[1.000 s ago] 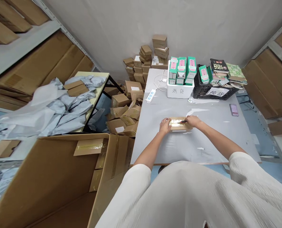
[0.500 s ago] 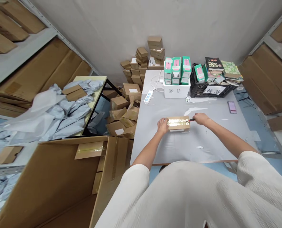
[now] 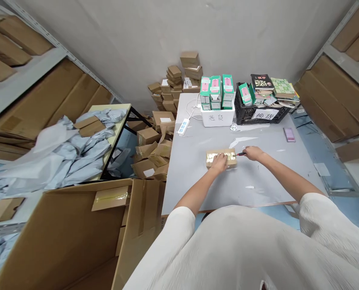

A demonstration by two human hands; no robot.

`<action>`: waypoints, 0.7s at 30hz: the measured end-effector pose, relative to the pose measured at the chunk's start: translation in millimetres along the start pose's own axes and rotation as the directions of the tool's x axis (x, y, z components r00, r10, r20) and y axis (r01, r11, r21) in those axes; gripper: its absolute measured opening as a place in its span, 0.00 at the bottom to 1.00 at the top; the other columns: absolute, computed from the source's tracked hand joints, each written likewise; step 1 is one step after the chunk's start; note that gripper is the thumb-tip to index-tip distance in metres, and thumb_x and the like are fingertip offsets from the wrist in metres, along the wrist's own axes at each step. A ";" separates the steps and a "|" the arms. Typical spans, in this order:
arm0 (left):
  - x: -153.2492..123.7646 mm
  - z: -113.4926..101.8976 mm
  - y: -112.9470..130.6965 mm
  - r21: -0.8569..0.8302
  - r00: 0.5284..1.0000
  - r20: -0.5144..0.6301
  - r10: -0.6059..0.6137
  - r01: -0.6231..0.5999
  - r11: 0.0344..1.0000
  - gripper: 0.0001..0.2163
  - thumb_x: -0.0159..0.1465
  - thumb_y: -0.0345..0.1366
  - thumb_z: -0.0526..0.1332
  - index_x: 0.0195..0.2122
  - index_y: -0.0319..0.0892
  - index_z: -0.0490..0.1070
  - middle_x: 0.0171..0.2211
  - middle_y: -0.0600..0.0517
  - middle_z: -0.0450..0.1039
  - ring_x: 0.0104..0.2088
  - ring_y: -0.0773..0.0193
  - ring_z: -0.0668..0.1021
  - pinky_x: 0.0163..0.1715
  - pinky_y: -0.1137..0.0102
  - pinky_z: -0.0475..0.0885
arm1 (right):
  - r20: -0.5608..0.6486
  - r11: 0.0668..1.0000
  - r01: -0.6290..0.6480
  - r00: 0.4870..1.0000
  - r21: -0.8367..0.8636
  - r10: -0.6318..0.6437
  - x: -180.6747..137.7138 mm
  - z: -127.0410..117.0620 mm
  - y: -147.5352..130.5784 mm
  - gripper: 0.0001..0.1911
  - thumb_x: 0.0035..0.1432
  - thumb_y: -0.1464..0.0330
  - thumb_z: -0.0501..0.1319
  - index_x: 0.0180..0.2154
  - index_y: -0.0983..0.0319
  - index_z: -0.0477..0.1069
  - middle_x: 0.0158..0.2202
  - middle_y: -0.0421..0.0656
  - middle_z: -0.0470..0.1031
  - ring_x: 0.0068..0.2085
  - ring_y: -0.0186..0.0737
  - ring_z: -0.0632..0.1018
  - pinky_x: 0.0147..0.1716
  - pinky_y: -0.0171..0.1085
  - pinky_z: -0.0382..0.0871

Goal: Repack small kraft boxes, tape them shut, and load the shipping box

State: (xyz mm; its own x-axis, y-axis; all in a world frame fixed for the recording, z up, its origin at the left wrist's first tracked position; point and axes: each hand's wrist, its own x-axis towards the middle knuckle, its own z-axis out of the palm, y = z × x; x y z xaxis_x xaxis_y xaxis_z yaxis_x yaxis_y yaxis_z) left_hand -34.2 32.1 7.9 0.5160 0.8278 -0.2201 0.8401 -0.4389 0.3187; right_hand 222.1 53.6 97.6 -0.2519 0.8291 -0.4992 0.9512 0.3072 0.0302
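Note:
A small cardboard box (image 3: 210, 158) lies on the grey-topped table (image 3: 194, 189), with shiny packing tape along its upper face. My left hand (image 3: 219, 162) is laid over the middle of the box, its fingers across the taped top, holding it against the table. In my right hand (image 3: 253, 153) is a slim red-and-black knife (image 3: 241, 154), gripped by the handle. The tip points left and meets the box's right end at the tape. How deep the tip goes is too small to tell.
Behind the box stand a white bin (image 3: 218, 119) of green-and-pink boxes and a black crate (image 3: 245, 114) with books. A power strip (image 3: 183, 126) and a phone (image 3: 289, 135) lie on the table. A large open carton (image 3: 146, 205) stands at the left, near piled boxes (image 3: 149, 137).
My left hand has moved from the box's left end onto its middle. The knife tip stays at the right end. The whole view has shifted slightly.

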 end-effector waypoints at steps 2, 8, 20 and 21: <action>5.6 2.2 6.7 0.038 1.000 0.022 -0.018 0.017 0.999 0.22 0.69 0.39 0.70 0.63 0.46 0.69 0.64 0.39 0.70 0.65 0.43 0.72 0.67 0.53 0.64 | -0.005 1.000 0.001 1.000 0.027 -0.001 0.2 3.6 2.9 0.17 0.77 0.65 0.57 0.57 0.58 0.82 0.57 0.56 0.80 0.54 0.57 0.82 0.46 0.43 0.71; 14.3 5.2 9.6 0.088 0.997 0.036 -0.067 0.063 0.994 0.25 0.67 0.30 0.70 0.63 0.45 0.66 0.65 0.38 0.69 0.66 0.44 0.73 0.72 0.47 0.57 | -0.045 0.993 0.020 0.999 0.117 -0.015 5.0 17.7 17.4 0.16 0.76 0.63 0.59 0.56 0.55 0.83 0.56 0.54 0.80 0.54 0.57 0.82 0.46 0.44 0.71; 6.2 11.4 -0.3 0.078 0.999 0.003 -0.033 0.033 0.996 0.25 0.68 0.30 0.69 0.63 0.50 0.65 0.63 0.42 0.67 0.65 0.47 0.71 0.71 0.49 0.60 | 0.004 0.967 0.139 0.990 0.212 -0.143 37.5 28.0 43.9 0.15 0.72 0.61 0.61 0.53 0.55 0.84 0.49 0.50 0.85 0.48 0.52 0.81 0.41 0.39 0.68; 5.9 11.6 -1.0 0.080 1.000 0.000 -0.030 0.030 0.996 0.24 0.68 0.30 0.69 0.63 0.50 0.65 0.63 0.42 0.68 0.65 0.47 0.71 0.71 0.50 0.59 | 0.011 0.961 0.140 0.989 0.238 -0.147 39.3 30.9 46.1 0.15 0.71 0.61 0.62 0.53 0.55 0.84 0.49 0.50 0.85 0.47 0.52 0.81 0.41 0.39 0.67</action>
State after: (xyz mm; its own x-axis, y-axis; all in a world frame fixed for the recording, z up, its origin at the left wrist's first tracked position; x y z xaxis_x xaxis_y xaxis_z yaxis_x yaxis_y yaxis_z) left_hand -30.0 33.4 -4.4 0.4903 0.8407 -0.2298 0.8660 -0.4402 0.2371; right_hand 261.6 85.9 52.6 -0.3867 0.7700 -0.5075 0.9214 0.3001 -0.2468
